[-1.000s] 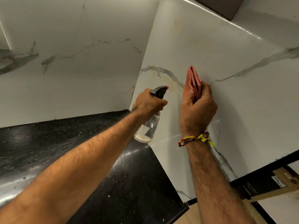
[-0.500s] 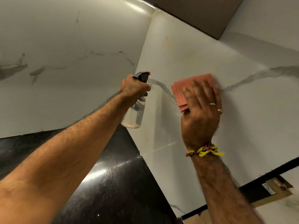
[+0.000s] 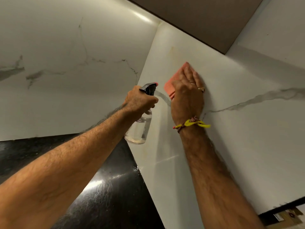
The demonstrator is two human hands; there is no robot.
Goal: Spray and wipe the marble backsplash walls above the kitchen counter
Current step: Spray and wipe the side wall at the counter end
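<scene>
The right hand (image 3: 187,95) lies flat with its fingers straight, pressing a folded pink cloth (image 3: 172,84) against the right-hand marble backsplash wall (image 3: 239,138); the cloth shows past the fingertips and at the thumb side. A ring (image 3: 201,89) sits on one finger and a yellow thread band (image 3: 192,124) circles the wrist. Just to its left, the left hand (image 3: 139,100) grips the neck of a clear spray bottle (image 3: 140,129), fingers curled round it below the black trigger head (image 3: 149,88); whether a finger rests on the trigger is hard to tell. The bottle hangs above the black speckled counter (image 3: 107,195), near the corner where the two veined marble walls meet. A brown cabinet underside (image 3: 206,19) runs overhead.
</scene>
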